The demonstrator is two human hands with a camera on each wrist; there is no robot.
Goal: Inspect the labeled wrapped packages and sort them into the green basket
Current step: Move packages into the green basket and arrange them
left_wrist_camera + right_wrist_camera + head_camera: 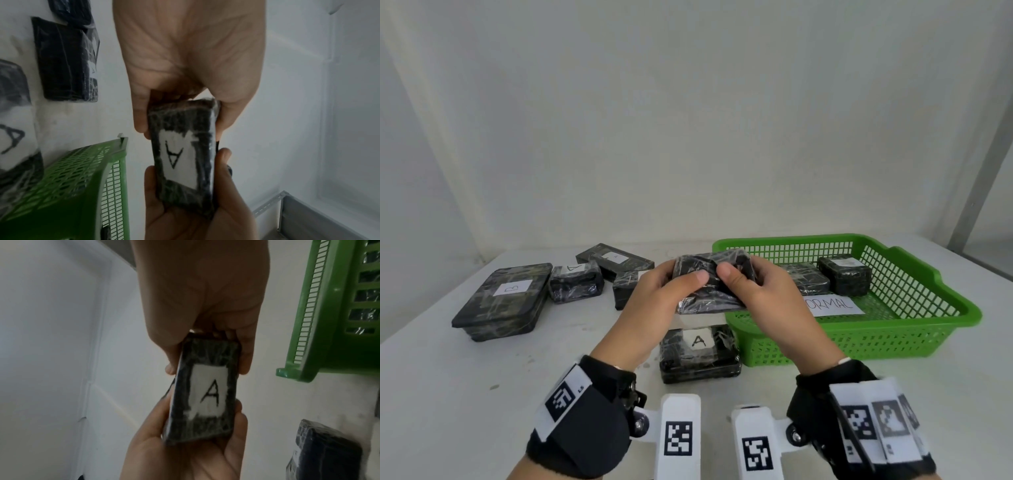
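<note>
Plastic-wrapped and black, the held package (710, 282) is gripped at both ends, up off the surface (465, 383) and just over the near-left corner of the green basket (866, 337). The left hand (654, 298) is clamped on its left end and the right hand (756, 294) on its right end, fingers (727, 274) curled round it with both thumbs laid on the side turned toward the head camera. So the long axis runs left to right, hand to hand. The white label with an "A" (209, 394) is turned away from the head view and is only picked up by the two wrist cameras, which probably means the inspecting is being done right now.

The basket lies to the right of and slightly beyond the package, so the right hand is judged the nearer one for a drop-off; a short carry to the right is all that seems needed.

Inside the basket, two wrapped packages (844, 275) are seen against the far wall, with a paper sign (835, 305) reading something like "ORMAL" on the floor, its start hidden by the hand.

Left on the surface: another "A" package (700, 354) right under the hands, touching or nearly touching the basket's left wall, a big flat "B" package (506, 299) at far left, and a small cluster (602, 274) between.
</note>
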